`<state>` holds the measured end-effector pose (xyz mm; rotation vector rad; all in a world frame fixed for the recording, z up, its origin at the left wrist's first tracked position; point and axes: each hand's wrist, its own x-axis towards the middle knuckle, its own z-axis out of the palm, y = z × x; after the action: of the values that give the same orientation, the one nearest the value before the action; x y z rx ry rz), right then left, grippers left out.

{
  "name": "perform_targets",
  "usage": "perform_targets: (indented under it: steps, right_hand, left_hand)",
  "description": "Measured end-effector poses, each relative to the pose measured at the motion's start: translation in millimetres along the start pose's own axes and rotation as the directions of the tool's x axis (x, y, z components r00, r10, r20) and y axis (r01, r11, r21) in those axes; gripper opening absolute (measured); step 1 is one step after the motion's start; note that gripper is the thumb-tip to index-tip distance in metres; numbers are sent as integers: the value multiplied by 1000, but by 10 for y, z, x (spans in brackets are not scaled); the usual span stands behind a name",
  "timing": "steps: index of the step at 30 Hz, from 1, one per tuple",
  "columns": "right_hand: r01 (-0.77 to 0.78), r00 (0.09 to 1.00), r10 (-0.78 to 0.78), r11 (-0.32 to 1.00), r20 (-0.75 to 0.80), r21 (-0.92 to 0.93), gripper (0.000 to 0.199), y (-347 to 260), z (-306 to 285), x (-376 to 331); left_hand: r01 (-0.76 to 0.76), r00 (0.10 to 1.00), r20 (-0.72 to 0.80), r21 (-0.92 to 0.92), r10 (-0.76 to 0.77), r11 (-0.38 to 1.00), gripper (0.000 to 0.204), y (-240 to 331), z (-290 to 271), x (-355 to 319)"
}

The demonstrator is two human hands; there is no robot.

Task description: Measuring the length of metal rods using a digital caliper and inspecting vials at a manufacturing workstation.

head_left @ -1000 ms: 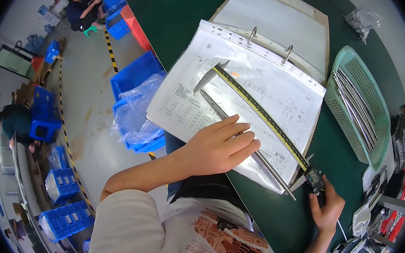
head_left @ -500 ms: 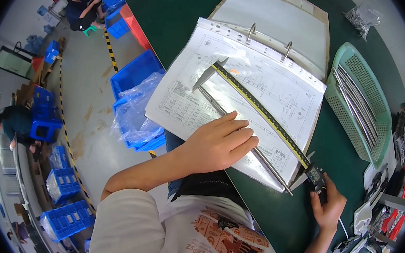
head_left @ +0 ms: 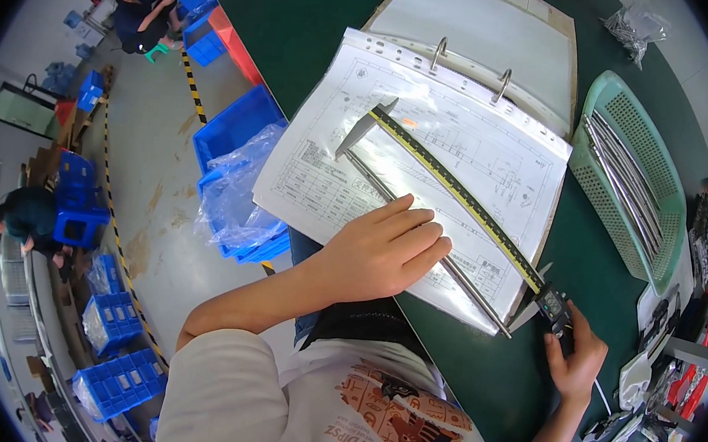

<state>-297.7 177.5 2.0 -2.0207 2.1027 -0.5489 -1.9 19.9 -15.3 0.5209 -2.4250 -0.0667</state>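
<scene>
My left hand [head_left: 390,245] is closed around the middle of a thin metal rod [head_left: 476,293], which lies slantwise over a drawing sheet. My right hand [head_left: 575,354] grips the slider end of a long digital caliper [head_left: 457,198] with a yellow-edged black scale. One caliper jaw stands at the rod's far left end, the other beside its near right end; exact contact is hard to tell. Beneath both lies an open ring binder [head_left: 316,121] with printed drawings in clear sleeves.
A pale green perforated basket [head_left: 590,170] with several metal rods stands at the right of the green table [head_left: 317,12]. Blue bins [head_left: 231,139] with clear plastic film stand left of the table. Two people are at work farther left. Tools and bagged parts line the right side.
Almost nothing differs. The caliper and my right hand have shifted very slightly; my left hand keeps its place on the rod.
</scene>
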Motion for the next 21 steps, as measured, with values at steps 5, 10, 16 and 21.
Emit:
perform_targets:
  steps: [5, 10, 16, 21]
  right_hand:
    - [1, 1000, -1, 1000, 10, -10, 50, -10, -29, -24]
    - [37, 999, -39, 994, -18, -102, 49, 13, -5, -49]
    - [49, 999, -49, 996, 11, -80, 34, -2, -34, 43]
    - [-1, 999, 2, 998, 32, -58, 33, -2, -30, -13]
  left_hand:
    - [2, 1000, 4, -3, -2, 1000, 21, 39, -34, -8]
    - [29, 996, 83, -51, -25, 998, 20, 0, 27, 51]
    - [40, 997, 60, 23, -42, 999, 24, -78, -52, 39]
    - [34, 994, 106, 30, -37, 999, 24, -75, -68, 90]
